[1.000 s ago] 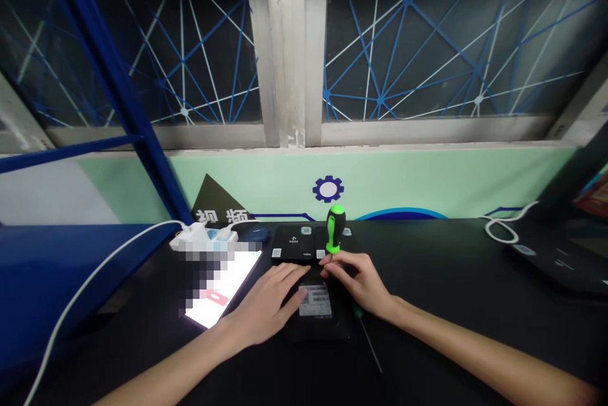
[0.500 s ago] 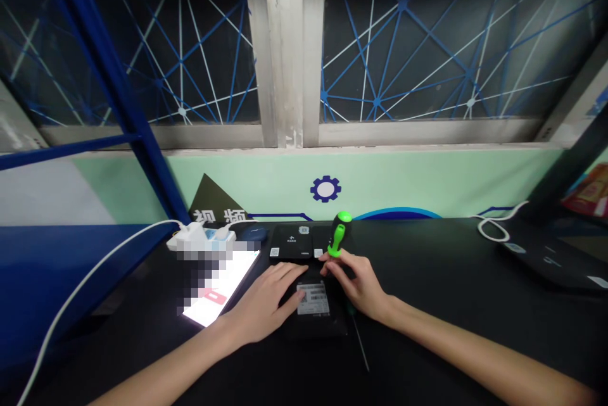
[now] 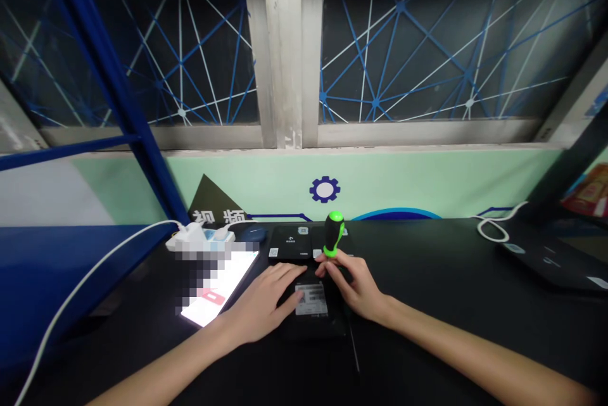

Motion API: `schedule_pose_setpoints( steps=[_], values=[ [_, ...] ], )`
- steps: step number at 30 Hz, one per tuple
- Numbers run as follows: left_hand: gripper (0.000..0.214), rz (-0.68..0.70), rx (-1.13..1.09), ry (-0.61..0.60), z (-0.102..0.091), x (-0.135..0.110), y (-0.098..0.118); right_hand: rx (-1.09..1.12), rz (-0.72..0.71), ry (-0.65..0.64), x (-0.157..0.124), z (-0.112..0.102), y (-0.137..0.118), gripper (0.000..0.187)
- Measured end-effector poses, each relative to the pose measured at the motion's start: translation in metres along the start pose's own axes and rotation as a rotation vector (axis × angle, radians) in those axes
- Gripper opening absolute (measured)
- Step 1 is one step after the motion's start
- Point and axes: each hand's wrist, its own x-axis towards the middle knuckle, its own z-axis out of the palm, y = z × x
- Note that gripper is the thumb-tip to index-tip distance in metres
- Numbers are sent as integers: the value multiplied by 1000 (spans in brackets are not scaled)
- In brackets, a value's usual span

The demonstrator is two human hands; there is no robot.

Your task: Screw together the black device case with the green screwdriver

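"Head view: where's the screwdriver (image 3: 334, 234), taking the labelled case (image 3: 314, 304) as our mark?"

"Nearly upright, above the case's far right part. The right hand (image 3: 360, 285) has its fingertips clamped on it just below the handle; its tip is hidden."

"And the left hand (image 3: 270, 297)?"

"Laid across the case's left side, fingers extended, gripping nothing. A loose screwdriver (image 3: 354, 349) lies just right of the case, the lit phone (image 3: 224, 284) left of it."

"How would the held one handle?"

"Light and stiff, I'd judge, with a handle that looks grippy. Turn it by that; steady it low, at the collar. The case looks hard and smooth, so it might slide without a palm on it."

"Anything different from half a second ago?"

"The handle leaned further right then; now it's straighter, its green strip turned rightward. The loose screwdriver sits slightly closer to the case."
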Motion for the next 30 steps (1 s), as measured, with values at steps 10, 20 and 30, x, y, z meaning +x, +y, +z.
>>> schedule_pose_setpoints(
  steps=[10, 20, 30],
  values=[
    [44, 0, 5, 0, -1, 0, -1, 68, 142, 87, 6, 3, 3, 25],
    [44, 6, 0, 2, -1, 0, -1, 123, 95, 25, 2, 1, 4, 24],
    [44, 0, 6, -4, -1, 0, 0, 116, 163, 92, 4, 5, 8, 25]
  ],
)
